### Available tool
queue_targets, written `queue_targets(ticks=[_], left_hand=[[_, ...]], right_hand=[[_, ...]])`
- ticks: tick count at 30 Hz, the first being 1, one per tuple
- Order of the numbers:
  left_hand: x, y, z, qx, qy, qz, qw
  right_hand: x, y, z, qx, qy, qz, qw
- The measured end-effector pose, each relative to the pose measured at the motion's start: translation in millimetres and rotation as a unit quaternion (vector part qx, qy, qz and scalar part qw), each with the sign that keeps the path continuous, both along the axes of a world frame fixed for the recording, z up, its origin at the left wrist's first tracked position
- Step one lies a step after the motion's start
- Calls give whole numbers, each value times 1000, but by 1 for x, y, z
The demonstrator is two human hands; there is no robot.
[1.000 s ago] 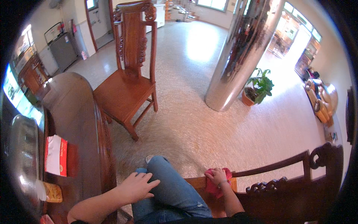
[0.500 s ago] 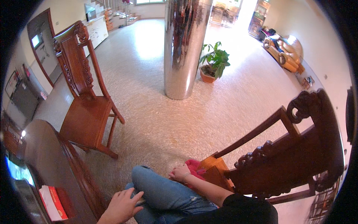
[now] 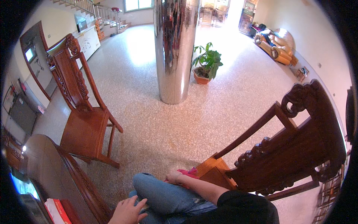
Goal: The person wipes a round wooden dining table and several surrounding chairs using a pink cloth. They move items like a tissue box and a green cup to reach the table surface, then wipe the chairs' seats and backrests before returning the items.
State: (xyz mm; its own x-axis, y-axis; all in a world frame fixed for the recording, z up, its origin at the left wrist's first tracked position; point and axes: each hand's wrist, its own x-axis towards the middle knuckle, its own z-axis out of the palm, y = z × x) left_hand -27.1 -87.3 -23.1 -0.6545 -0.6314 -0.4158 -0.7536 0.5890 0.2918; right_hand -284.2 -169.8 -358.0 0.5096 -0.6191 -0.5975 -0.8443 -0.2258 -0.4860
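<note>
Our right hand (image 3: 173,177) grips a pinkish-red cloth (image 3: 190,172) at the seat edge of a carved wooden chair (image 3: 281,156). We have our left hand (image 3: 128,211) loosely spread beside our blue jeans (image 3: 164,191). A 2nd carved chair (image 3: 82,127) stands by the dark wooden counter (image 3: 44,162), where we see a red-and-white packet (image 3: 57,211); a potted plant (image 3: 208,62) sits near the shiny metal column (image 3: 174,56).

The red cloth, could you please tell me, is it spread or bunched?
Bunched: the red cloth shows creased folds at the right hand, partly hidden.
</note>
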Motion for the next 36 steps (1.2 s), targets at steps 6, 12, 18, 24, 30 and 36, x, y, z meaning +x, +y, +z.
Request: queue_targets(ticks=[6,12,18,24,30,36], left_hand=[[2,3,5,6,1,13,1000],[2,2,3,7,2,13,1000],[-2,-1,4,5,2,12,1000],[-2,0,3,11,9,9,1000],[-1,2,7,14,-6,2,1000],[1,1,-4,3,28,-22,999]], right_hand=[[-43,6,34,-64,74,20,995],[-142,-19,47,-59,219,-72,971],[-151,-26,37,-44,226,-74,970],[-62,-20,26,15,61,-35,997],[11,-35,-2,71,11,115,991],[16,-30,-67,166,-60,-26,984]])
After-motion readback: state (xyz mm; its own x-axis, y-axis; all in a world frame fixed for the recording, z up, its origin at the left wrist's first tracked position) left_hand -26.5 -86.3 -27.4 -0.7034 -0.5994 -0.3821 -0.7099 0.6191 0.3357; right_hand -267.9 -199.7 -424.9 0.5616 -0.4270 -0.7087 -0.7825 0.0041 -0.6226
